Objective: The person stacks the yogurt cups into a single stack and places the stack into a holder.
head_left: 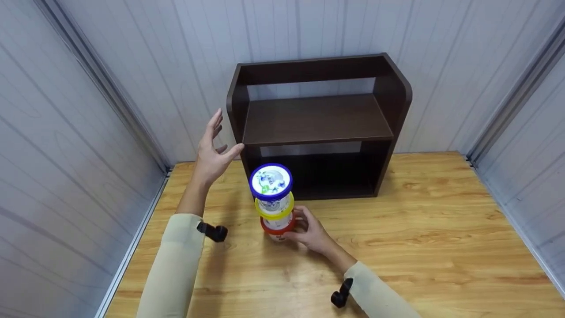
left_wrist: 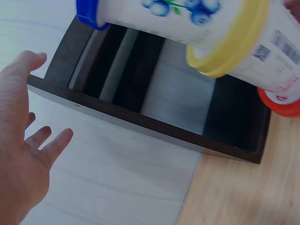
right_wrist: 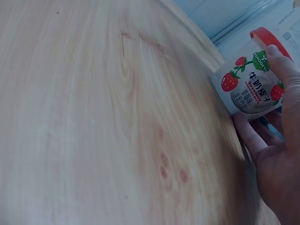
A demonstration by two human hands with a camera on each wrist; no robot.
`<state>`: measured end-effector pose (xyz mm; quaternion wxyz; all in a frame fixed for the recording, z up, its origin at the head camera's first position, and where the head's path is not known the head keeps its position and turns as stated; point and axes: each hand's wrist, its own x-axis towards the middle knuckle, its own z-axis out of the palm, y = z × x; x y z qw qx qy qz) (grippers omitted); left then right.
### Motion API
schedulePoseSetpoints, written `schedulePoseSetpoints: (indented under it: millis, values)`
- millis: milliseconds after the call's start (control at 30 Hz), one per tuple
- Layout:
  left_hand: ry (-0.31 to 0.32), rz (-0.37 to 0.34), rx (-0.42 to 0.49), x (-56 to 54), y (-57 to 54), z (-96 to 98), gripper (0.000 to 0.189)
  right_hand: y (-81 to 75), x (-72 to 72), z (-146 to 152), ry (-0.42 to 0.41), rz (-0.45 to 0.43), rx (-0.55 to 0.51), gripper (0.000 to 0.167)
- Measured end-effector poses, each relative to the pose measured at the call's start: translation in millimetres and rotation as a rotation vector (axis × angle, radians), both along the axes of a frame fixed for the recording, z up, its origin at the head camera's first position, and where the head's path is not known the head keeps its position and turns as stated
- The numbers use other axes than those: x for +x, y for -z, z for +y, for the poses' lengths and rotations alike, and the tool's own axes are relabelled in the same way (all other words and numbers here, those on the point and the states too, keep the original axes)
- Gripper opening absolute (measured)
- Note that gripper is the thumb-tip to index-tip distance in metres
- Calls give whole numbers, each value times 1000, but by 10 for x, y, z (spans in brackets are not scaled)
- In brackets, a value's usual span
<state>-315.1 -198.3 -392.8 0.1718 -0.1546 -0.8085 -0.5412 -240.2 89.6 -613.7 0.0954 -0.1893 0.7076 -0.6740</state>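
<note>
Three white tubs stand in an upright stack on the table. At the bottom is the red-lidded strawberry tub (head_left: 271,229) (right_wrist: 248,84), above it the yellow-lidded tub (head_left: 269,216), and on top the blue-lidded blueberry tub (head_left: 271,182) (left_wrist: 159,14). My right hand (head_left: 315,234) holds the red-lidded tub from its right side, the thumb (right_wrist: 281,65) near the lid's rim and the fingers low on the tub. Higher up and to the left, my left hand (head_left: 212,154) is spread beside the shelf's left side, apart from the stack, with nothing in it.
A dark brown two-level shelf (head_left: 318,119) stands behind the stack, by the back wall (head_left: 212,39). The wooden table (head_left: 441,229) reaches to pale panel walls at left and right. Black cameras (head_left: 212,231) sit on both sleeves.
</note>
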Motion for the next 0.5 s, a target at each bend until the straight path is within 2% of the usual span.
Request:
schedulePoseSetpoints:
  millis: [167,500]
  values:
    - [-7,25,-8,-86,-139,38,97,-1,-3,5,1,-1,-2,72]
    - [1,48,-38,-252,-305,71,91,4,-6,-25,-5,19,-12,71]
